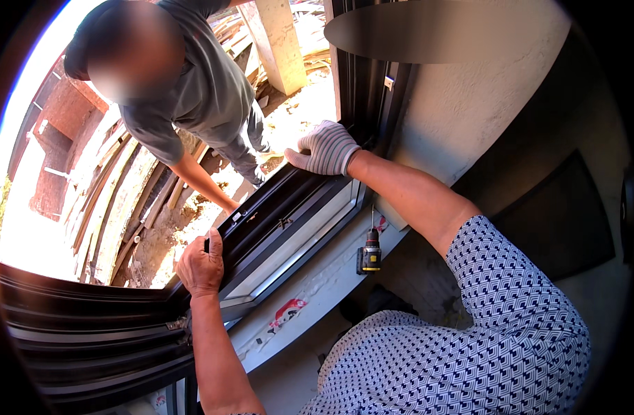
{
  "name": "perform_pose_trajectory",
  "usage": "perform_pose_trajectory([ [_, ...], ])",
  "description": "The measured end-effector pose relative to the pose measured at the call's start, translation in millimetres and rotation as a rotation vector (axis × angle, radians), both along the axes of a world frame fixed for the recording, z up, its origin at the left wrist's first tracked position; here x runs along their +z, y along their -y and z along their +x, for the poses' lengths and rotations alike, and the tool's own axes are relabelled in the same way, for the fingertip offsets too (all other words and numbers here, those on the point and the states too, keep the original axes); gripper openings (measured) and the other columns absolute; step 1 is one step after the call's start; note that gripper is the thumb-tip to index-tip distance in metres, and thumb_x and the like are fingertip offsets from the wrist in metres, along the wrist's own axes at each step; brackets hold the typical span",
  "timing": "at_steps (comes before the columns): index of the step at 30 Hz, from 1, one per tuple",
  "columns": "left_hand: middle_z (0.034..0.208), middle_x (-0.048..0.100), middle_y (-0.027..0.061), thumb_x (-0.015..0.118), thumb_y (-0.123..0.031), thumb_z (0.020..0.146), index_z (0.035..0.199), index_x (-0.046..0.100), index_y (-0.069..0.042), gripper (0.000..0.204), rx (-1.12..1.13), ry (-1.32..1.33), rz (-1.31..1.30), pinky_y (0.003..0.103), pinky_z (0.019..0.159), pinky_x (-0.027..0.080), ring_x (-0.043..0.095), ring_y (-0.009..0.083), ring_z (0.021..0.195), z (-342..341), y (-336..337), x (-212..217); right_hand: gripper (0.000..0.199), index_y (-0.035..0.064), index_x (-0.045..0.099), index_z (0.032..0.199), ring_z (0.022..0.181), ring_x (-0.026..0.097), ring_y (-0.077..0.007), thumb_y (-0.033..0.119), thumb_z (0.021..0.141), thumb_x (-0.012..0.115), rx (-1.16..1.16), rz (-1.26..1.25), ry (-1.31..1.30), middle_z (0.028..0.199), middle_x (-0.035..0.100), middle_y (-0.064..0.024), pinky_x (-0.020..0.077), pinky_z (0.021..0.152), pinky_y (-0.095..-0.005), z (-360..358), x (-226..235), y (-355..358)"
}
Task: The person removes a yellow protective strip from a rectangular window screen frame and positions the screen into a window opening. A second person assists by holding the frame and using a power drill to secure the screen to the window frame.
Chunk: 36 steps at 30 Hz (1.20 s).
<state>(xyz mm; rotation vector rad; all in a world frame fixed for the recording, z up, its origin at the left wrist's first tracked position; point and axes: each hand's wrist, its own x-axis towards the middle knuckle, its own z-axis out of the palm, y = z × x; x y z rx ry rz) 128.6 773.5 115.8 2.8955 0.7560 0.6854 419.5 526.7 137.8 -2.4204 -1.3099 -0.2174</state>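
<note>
Drill left near the edge beneath a hand-held black window rail

The black window rail (pixel 258 207) is set diagonally across the opening, with a glass pane (pixel 289 242) on its near side. Its left end is gripped by the bare left hand (pixel 201 264), thumb laid over and fingers curled; its right end is topped by the gloved right hand (pixel 327 149), fingers bent and thumb apart. Whether anything is pinched in the glove cannot be told. Beyond the rail, a co-worker (pixel 213 104) is seen leaning in, one hand hidden behind it.

That hidden hand could be nipped if the rail were shifted without warning. On the near side of the rail, a cordless drill (pixel 369 256) is placed by the inner edge of the white sill (pixel 331 277); it could be knocked off by an elbow or a jolt.
</note>
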Motion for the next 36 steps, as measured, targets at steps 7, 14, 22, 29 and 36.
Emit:
perform_pose_trajectory([
  [7, 0.072, 0.068, 0.0163, 0.057, -0.060, 0.101, 0.069, 0.064, -0.007, 0.062, 0.014, 0.032, -0.044, 0.052, 0.069, 0.052, 0.068, 0.0401, 0.074, -1, 2, 5, 0.058, 0.0062, 0.074, 0.071, 0.075, 0.070, -0.0406, 0.057, 0.096, 0.060, -0.007, 0.126, 0.112, 0.069, 0.068, -0.0202, 0.0554, 0.078, -0.0473, 1, -14, -7],
  [14, 0.079, 0.072, 0.0169, 0.048, -0.068, 0.100, 0.079, 0.072, -0.006, 0.070, 0.038, -0.055, -0.125, 0.051, 0.074, 0.055, 0.071, 0.0384, 0.080, -7, 1, 9, 0.057, 0.0068, 0.073, 0.074, 0.075, 0.069, -0.0402, 0.055, 0.099, 0.059, -0.054, 0.030, 0.110, 0.070, 0.068, -0.0205, 0.0550, 0.078, -0.0474, 2, -22, -9],
  [22, 0.080, 0.071, 0.0182, 0.053, -0.066, 0.100, 0.083, 0.071, -0.008, 0.063, 0.041, -0.005, -0.166, 0.052, 0.076, 0.053, 0.071, 0.0400, 0.084, -7, 1, 4, 0.057, 0.0073, 0.073, 0.074, 0.071, 0.067, -0.0410, 0.056, 0.101, 0.058, -0.038, 0.055, 0.121, 0.067, 0.065, -0.0203, 0.0548, 0.076, -0.0467, 4, -24, -10],
  [29, 0.083, 0.072, 0.0187, 0.057, -0.064, 0.098, 0.080, 0.071, -0.007, 0.062, 0.030, 0.000, -0.173, 0.052, 0.076, 0.053, 0.071, 0.0411, 0.085, -7, 1, 9, 0.057, 0.0066, 0.071, 0.072, 0.071, 0.068, -0.0406, 0.055, 0.099, 0.059, -0.033, 0.063, 0.147, 0.068, 0.066, -0.0202, 0.0549, 0.075, -0.0461, 4, -25, -10],
  [36, 0.082, 0.073, 0.0200, 0.061, -0.061, 0.097, 0.077, 0.072, -0.007, 0.059, 0.096, -0.058, -0.107, 0.053, 0.072, 0.052, 0.071, 0.0412, 0.079, -2, 0, 1, 0.060, 0.0049, 0.076, 0.077, 0.071, 0.071, -0.0412, 0.059, 0.095, 0.059, -0.027, 0.066, 0.041, 0.072, 0.068, -0.0236, 0.0575, 0.069, -0.0480, 2, -17, -9],
])
